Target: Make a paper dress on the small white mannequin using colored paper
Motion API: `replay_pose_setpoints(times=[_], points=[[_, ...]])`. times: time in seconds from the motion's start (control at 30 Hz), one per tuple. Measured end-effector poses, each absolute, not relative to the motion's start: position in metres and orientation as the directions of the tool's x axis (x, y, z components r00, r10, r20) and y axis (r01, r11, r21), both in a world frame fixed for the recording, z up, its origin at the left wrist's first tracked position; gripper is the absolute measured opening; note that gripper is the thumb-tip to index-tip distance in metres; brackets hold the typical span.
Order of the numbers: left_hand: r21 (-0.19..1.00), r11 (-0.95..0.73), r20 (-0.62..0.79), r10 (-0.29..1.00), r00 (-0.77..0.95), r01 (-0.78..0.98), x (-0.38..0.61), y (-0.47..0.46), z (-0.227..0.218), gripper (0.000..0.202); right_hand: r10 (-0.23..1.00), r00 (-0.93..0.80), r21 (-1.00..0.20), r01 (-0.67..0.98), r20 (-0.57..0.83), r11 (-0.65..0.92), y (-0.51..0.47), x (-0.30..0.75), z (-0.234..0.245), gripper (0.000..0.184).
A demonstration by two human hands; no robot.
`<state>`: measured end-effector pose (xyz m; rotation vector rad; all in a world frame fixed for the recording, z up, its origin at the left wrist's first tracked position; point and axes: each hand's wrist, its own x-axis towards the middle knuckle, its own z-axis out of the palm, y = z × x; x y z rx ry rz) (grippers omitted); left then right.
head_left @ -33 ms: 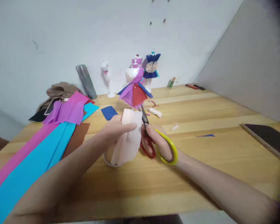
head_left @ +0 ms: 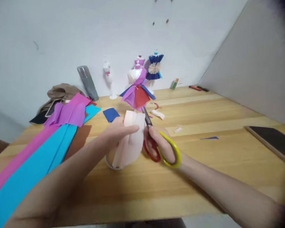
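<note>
My left hand pinches a folded piece of pale peach crepe paper, its thumb lying across the front. In my right hand is a pair of scissors with one yellow and one red handle loop. The blades point up and away, close along the paper's right edge, and look nearly closed. Just beyond the blades stands a small mannequin in a purple, red and blue paper dress. Under the paper, a round rim shows in part; the rest of that object is hidden.
Purple, pink and blue crepe paper lies along the left, beside a brown cloth cap. A grey bottle and more mannequins stand by the wall. Paper scraps lie behind my hands; a dark flat object is at right.
The scissor blades have come closer together, and the red handle loop has shifted slightly right toward the yellow one. My left hand and the paper stay in place.
</note>
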<state>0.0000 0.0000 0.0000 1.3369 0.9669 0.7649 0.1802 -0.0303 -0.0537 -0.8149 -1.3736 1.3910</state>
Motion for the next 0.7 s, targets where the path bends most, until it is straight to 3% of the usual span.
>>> replay_pose_setpoints(times=[0.1,0.37,0.53,0.7], points=[[0.984,0.167,-0.177,0.921,0.347,0.058,0.0048,0.0004,0.0038,0.044,0.962,-0.221,-0.973,-0.200,0.160,0.116,-0.0314,0.1784,-0.0506,0.056],[0.954,0.046,0.000,0.988,0.155,-0.295,0.0063,0.0007,0.0072,0.036,0.938,-0.278,-0.967,-0.204,0.207,0.153,-0.0332,0.1768,-0.0528,0.037],[0.928,0.069,-0.024,0.992,0.126,-0.366,0.0104,0.0021,0.0066,0.025,0.954,-0.257,-0.979,-0.165,0.156,0.116,-0.0334,0.1714,-0.0465,0.041],[0.910,0.049,0.007,0.991,0.134,-0.411,0.0118,0.0037,0.0048,0.032,0.963,-0.248,-0.981,-0.183,0.104,0.059,-0.0343,0.1714,-0.0436,0.051]])
